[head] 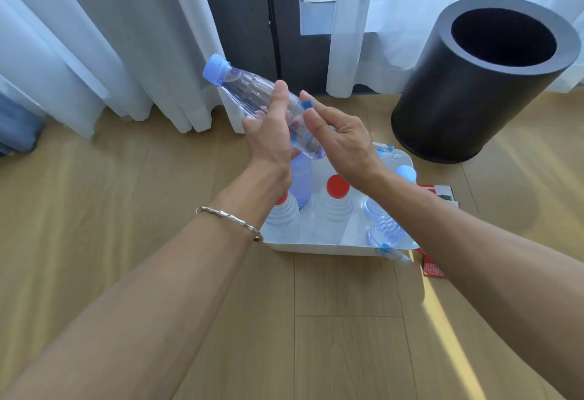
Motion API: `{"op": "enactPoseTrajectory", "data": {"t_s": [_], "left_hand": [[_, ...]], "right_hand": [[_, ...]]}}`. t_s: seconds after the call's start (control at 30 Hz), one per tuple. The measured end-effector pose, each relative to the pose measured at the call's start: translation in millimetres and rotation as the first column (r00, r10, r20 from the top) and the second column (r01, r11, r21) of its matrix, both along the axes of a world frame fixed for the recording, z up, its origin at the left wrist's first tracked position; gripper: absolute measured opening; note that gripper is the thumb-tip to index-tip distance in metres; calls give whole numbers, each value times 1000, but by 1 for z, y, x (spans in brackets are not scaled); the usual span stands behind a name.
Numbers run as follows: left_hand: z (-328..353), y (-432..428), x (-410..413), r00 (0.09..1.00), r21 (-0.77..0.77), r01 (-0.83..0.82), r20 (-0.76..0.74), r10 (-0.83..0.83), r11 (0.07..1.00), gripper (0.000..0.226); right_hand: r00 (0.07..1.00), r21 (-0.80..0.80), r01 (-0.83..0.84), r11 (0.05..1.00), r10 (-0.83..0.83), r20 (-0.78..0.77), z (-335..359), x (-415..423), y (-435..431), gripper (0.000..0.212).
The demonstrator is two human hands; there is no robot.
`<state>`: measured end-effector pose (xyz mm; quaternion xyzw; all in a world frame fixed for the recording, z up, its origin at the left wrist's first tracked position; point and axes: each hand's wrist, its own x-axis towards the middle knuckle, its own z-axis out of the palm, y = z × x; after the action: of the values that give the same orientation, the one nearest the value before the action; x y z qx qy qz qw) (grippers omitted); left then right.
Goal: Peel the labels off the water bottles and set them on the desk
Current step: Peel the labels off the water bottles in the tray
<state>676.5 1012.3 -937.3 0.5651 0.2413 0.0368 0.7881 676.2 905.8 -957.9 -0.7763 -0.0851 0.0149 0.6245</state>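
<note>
Bottles, total: at least six; the right forearm hides part of the group, so the full count cannot be told.
Held bottle (249, 86): one, clear, with a blue cap (215, 67), tilted with the cap toward the upper left, in the air at frame centre above the tray's far end.
Blue label (307, 104): one, on the held bottle's lower half, mostly covered by the hands; a lifted edge sticks out at the bottle's right side.
Left hand (268, 134): wrapped round the held bottle's middle, thumb lying along its near side, fingers seen through the plastic behind.
Right hand (341, 137): thumb and forefinger pinch the lifted label edge; the other fingers are hidden behind the hand.
Bracelet (227, 214): one, silver-coloured, on the left wrist.
Tray (316, 246): one, white, on the floor (126, 194) at centre, below the hands.
Red-capped bottles: two, upright in the tray, one at centre (336, 207), one partly under the left wrist (282, 219).
Blue-tinted bottle (301, 178): one, in the tray behind the left wrist.
Pale-capped bottle (406, 173): one, at the tray's right side.
Lying bottle (387, 232): one, clear, base facing the camera, in the tray's near right corner.
Loose label strips: two, one on the tray's far rim (384, 147), one on its near rim (395, 253).
Red printed sheets: two, on the floor right of the tray (433, 268) (442, 192).
Bin (467, 99): one, black cylinder, upper right.
Curtains (94, 36): white, along the top.
</note>
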Motion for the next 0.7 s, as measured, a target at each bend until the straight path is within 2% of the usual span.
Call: {"op": "enactPoseTrajectory", "data": {"t_s": [0.1,0.2,0.4,0.57,0.7], "left_hand": [[2,2,0,998,-29,49,38,-48,998,24],[0,4,0,995,-26,87,45,-86,996,29],[-6,6,-2,973,-5,226,42,-225,974,45],[-6,4,0,978,-114,200,82,-191,973,56],[-4,8,0,983,-228,183,71,-171,956,46]], "right_hand": [[993,39,115,993,-115,17,4,1,-1,24],[982,-21,190,982,-189,13,6,9,-7,34],[917,203,285,937,-205,-341,14,21,-27,25],[874,313,315,896,-144,-465,17,19,-30,24],[836,385,358,851,-109,-538,21,22,-28,24]]}}
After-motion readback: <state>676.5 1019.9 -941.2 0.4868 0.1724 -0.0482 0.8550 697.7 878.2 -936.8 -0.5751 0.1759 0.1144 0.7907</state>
